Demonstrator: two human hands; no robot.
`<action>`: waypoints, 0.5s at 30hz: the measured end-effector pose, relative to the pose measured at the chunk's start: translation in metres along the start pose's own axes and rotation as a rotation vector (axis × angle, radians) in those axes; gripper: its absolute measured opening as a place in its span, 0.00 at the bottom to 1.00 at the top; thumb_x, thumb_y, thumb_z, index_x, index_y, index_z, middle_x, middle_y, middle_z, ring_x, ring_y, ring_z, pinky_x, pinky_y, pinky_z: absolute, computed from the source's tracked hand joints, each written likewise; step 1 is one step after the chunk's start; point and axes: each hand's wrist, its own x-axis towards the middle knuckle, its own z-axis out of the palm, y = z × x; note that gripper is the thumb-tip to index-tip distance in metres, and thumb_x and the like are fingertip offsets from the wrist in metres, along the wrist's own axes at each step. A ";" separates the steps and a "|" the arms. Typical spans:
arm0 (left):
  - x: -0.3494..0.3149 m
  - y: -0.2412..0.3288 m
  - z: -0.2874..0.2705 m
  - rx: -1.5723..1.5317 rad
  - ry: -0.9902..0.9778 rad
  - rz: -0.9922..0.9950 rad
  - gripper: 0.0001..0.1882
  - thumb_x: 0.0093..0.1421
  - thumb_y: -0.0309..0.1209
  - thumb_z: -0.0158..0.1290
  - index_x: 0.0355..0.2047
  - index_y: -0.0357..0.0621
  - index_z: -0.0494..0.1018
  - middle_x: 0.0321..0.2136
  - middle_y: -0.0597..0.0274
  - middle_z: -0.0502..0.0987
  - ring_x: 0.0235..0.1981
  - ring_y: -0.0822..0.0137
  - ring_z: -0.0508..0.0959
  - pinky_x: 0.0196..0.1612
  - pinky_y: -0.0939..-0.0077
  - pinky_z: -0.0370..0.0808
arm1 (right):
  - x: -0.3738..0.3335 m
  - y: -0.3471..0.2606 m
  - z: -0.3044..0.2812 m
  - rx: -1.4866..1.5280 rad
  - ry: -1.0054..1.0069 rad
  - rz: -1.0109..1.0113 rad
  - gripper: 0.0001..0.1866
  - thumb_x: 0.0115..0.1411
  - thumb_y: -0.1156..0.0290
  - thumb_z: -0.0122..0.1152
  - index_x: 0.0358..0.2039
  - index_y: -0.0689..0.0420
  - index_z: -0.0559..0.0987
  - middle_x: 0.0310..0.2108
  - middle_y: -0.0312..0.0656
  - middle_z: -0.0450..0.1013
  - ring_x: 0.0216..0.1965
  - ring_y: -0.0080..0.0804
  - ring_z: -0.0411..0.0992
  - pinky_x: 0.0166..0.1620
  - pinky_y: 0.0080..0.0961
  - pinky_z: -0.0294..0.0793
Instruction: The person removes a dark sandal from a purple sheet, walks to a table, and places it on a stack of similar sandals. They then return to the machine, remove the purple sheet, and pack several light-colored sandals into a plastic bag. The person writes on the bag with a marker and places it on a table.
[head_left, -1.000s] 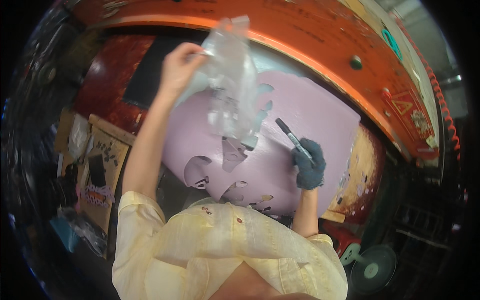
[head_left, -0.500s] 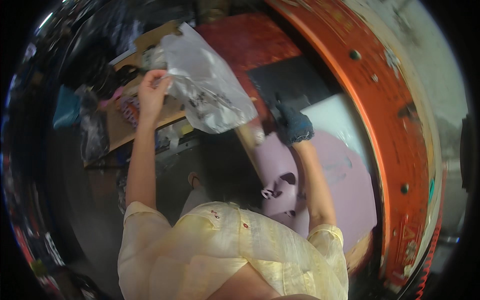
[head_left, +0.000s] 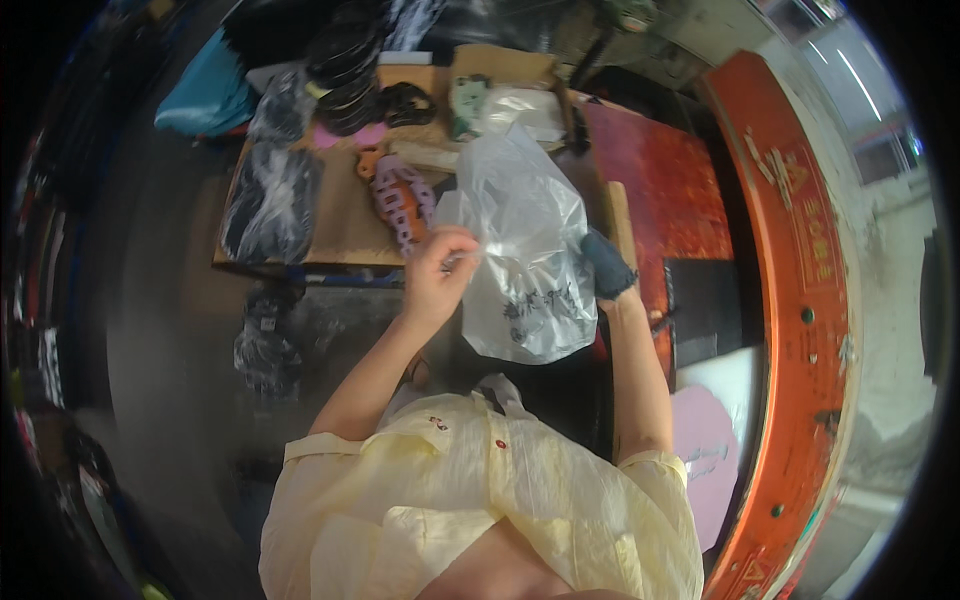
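Observation:
In front of my chest hangs a clear, crinkled plastic bag (head_left: pixel 525 240) with dark handwriting near its lower end. My bare left hand (head_left: pixel 442 272) pinches its left edge between thumb and fingers. At the right edge is my right hand (head_left: pixel 608 266) in a dark glove, closed on the bag; its fingertips are partly hidden. Just beyond my left hand, purple and orange cut-out pieces (head_left: pixel 395 200) lie on a cardboard-topped bench (head_left: pixel 340 225).
Clear-wrapped dark packets (head_left: pixel 278 200), a stack of black pieces (head_left: pixel 348 75) and an open cardboard box (head_left: pixel 505 62) occupy the bench. A turquoise bag (head_left: pixel 208 92) lies far left. An orange machine beam (head_left: pixel 800 270) borders the right side, beside a red board (head_left: pixel 665 185), black sheet (head_left: pixel 705 300) and purple sheet (head_left: pixel 705 450).
The view has turned left toward the bench. My left hand has brought the bag in front of me. My gloved right hand has left the sheets by the beam and taken the bag's right edge.

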 end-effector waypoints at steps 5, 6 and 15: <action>-0.008 -0.012 -0.077 0.395 -0.520 -0.053 0.11 0.48 0.22 0.56 0.34 0.41 0.74 0.38 0.59 0.73 0.39 0.66 0.74 0.39 0.74 0.71 | 0.057 -0.032 0.067 -0.461 -0.118 -0.144 0.11 0.51 0.68 0.64 0.34 0.58 0.79 0.30 0.33 0.73 0.32 0.20 0.68 0.36 0.21 0.69; -0.007 -0.015 -0.093 0.189 -0.418 -0.226 0.13 0.49 0.24 0.57 0.37 0.41 0.73 0.40 0.61 0.73 0.41 0.67 0.72 0.41 0.75 0.70 | 0.064 -0.043 0.071 -0.545 -0.199 -0.183 0.10 0.51 0.69 0.64 0.34 0.57 0.79 0.30 0.33 0.73 0.32 0.20 0.68 0.36 0.21 0.69; 0.055 -0.040 -0.085 -0.443 -0.179 -0.459 0.26 0.54 0.34 0.59 0.52 0.38 0.66 0.49 0.62 0.69 0.47 0.72 0.69 0.49 0.75 0.68 | 0.111 -0.120 0.066 -0.583 -0.705 0.055 0.16 0.53 0.78 0.61 0.44 0.61 0.74 0.38 0.37 0.76 0.41 0.22 0.74 0.43 0.19 0.73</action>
